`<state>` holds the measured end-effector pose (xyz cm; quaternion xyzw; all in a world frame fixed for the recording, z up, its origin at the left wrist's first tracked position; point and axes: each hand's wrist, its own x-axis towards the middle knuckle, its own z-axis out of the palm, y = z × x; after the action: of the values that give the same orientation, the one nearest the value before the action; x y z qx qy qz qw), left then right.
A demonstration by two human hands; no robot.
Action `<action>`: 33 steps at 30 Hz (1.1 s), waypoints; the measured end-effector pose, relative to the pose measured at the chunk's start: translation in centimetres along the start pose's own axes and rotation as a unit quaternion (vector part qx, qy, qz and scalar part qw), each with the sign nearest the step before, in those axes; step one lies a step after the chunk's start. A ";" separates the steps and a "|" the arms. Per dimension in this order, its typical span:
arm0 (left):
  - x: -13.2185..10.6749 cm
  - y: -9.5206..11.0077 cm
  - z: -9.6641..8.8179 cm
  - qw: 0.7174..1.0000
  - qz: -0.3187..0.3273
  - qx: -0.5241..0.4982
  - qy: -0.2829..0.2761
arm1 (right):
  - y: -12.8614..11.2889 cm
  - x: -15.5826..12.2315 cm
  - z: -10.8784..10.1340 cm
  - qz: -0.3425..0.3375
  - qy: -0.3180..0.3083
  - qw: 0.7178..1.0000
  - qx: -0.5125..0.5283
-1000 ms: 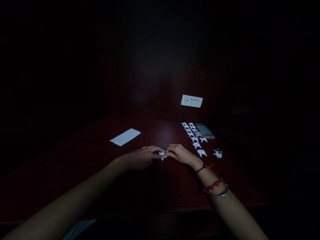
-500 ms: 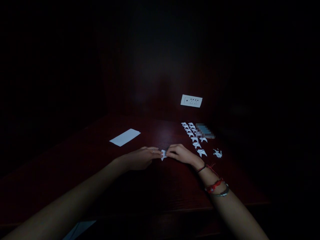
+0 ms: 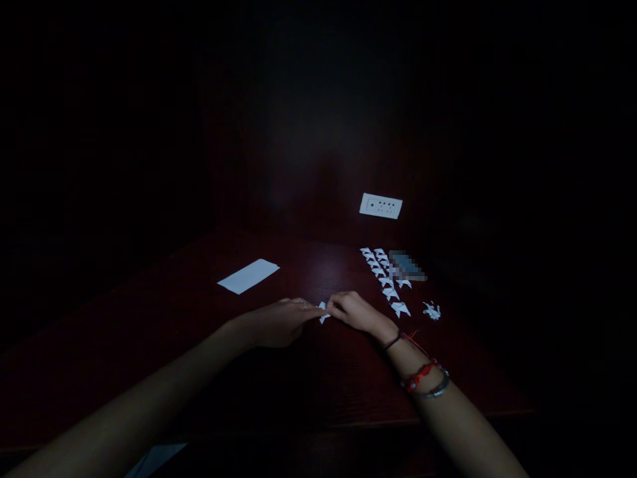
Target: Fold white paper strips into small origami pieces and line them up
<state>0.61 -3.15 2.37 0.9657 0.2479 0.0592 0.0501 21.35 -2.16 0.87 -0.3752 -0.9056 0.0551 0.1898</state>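
Observation:
A small folded paper (image 3: 323,314) with pointed corners is on the dark red table, between my two hands. From the left, my left hand (image 3: 281,323), wearing a ring, holds the paper's edge with fingers close together and the forefinger stretched onto it. My right hand (image 3: 354,311) is curled, its thumb and fingertips pinched at the paper's right side. Part of the paper is hidden by fingertips. Beyond my right hand lie rows of similar folded paper pieces (image 3: 399,309).
A stack of white paper strips (image 3: 249,276) lies to the left. Paper scraps (image 3: 432,310) and a blurred-out flat rectangular object (image 3: 408,265) are at right. A white socket panel (image 3: 381,206) is on the back wall. The table's front edge (image 3: 368,424) crosses below my hands.
My left fingers have drawn closer together, and less of the folded paper shows. My right hand has shifted slightly left and down. The view has tilted a little.

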 end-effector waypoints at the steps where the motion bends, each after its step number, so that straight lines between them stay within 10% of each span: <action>1: 0.0 0.0 0.0 1.000 0.006 0.003 0.000 | 0.0 0.0 0.0 0.002 0.000 1.000 0.002; 13: 0.2 -0.4 -0.1 1.000 -0.002 -0.009 -0.005 | -0.4 -0.4 -0.5 0.006 0.060 0.998 0.018; 33: 0.2 -1.2 -0.5 0.999 0.010 -0.050 -0.013 | -1.6 -1.8 -1.8 -0.055 -0.063 0.987 -0.138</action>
<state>0.16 -1.95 2.76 0.9650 0.2343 0.0595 0.1014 22.15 -4.61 2.40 -0.3428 -0.9341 -0.0572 0.0821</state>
